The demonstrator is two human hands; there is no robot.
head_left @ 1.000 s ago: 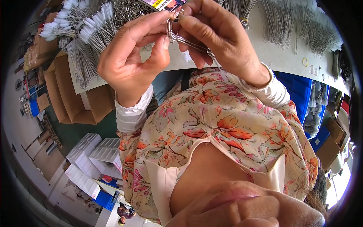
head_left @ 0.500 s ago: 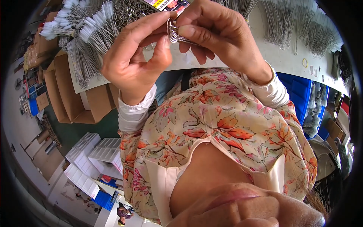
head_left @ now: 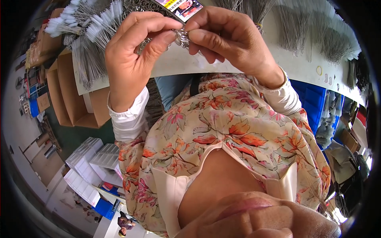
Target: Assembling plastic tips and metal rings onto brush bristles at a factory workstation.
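Head view shows your left hand (head_left: 135, 55) and right hand (head_left: 230, 39) closed in fingertip pinches on one small metal wire piece (head_left: 182, 37) at twelve o'clock, raised above the white worktop (head_left: 301, 65), seemingly to steady it for fine work.

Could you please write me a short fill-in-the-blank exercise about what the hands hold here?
1. The left hand and right hand pinch a small ____ part between them.
2. Bundles of thin wires lie on the ____ table.
3. The sleeves are ____.

Missing words: metal; white; white
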